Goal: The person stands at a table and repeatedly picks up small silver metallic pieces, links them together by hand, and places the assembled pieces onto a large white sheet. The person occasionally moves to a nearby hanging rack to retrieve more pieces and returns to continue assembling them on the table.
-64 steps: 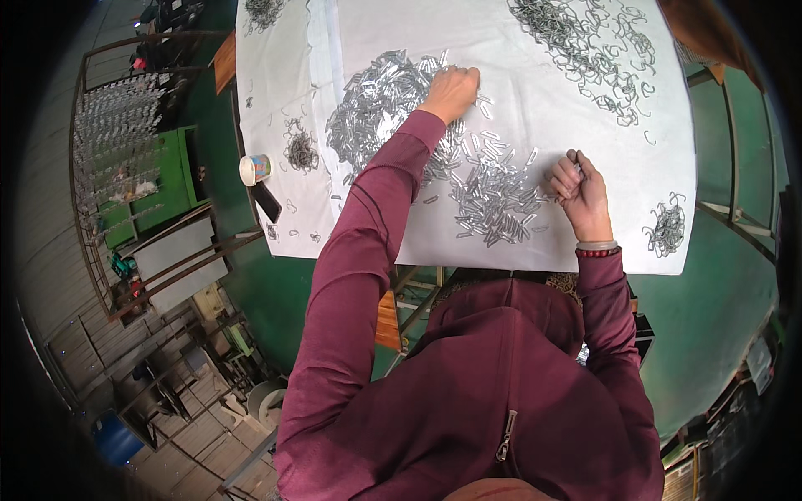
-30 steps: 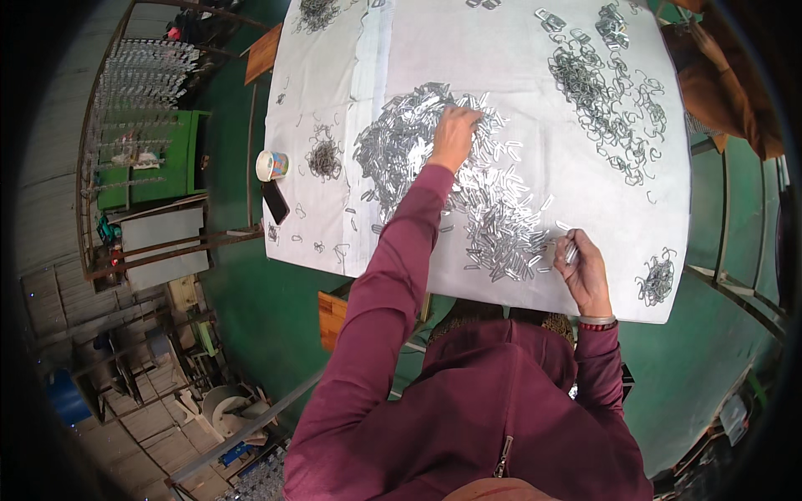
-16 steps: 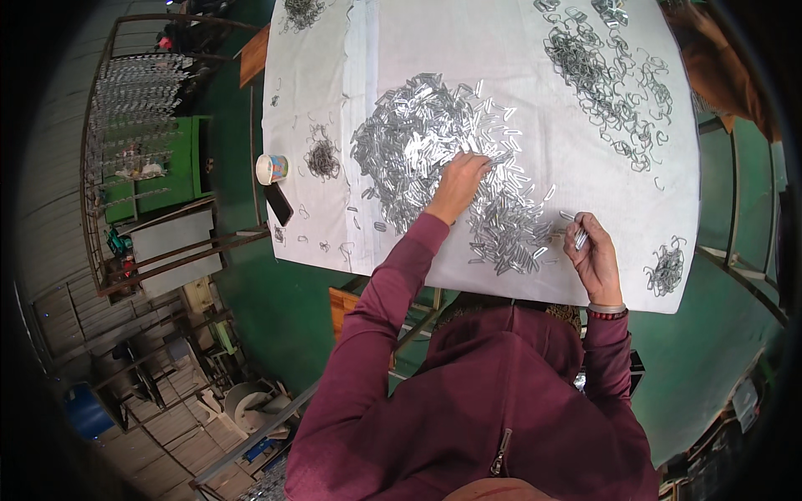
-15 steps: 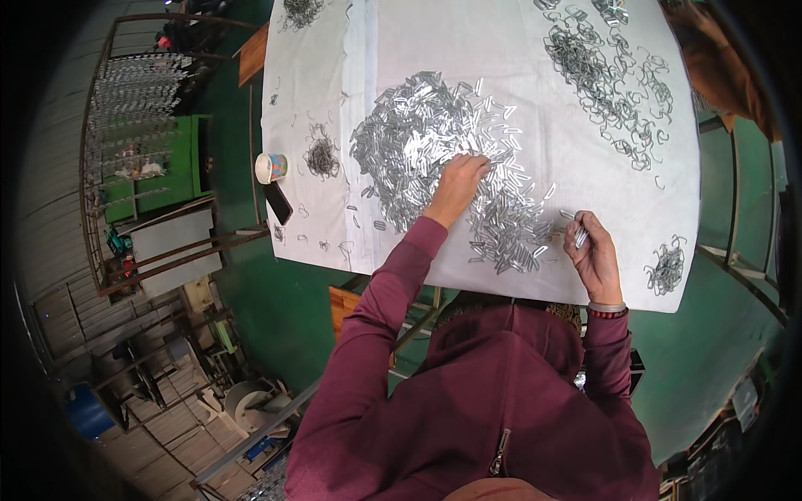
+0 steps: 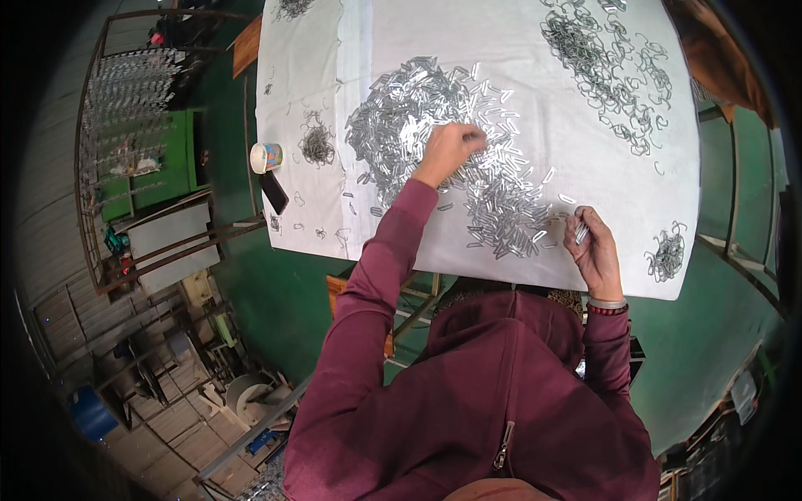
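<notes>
Best I pick singly from the pile [image 5: 376, 125] at mid-counter [image 5: 589, 159] with the left hand [image 5: 449, 151], fingers narrow, can't tell if loaded, and steady the right hand [image 5: 596, 255], fingers holding several links [image 5: 581, 230], by the near edge.

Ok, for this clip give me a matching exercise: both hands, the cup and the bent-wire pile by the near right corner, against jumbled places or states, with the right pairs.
Column one
1. left hand
2. right hand
3. cup
4. bent-wire pile

Column two
A. white-rimmed, at the left edge of the table
B. holding a few silvery pieces
C. grey, by the table's near right corner
D. over the large silvery heap

Right pairs: 1-D, 2-B, 3-A, 4-C
</notes>
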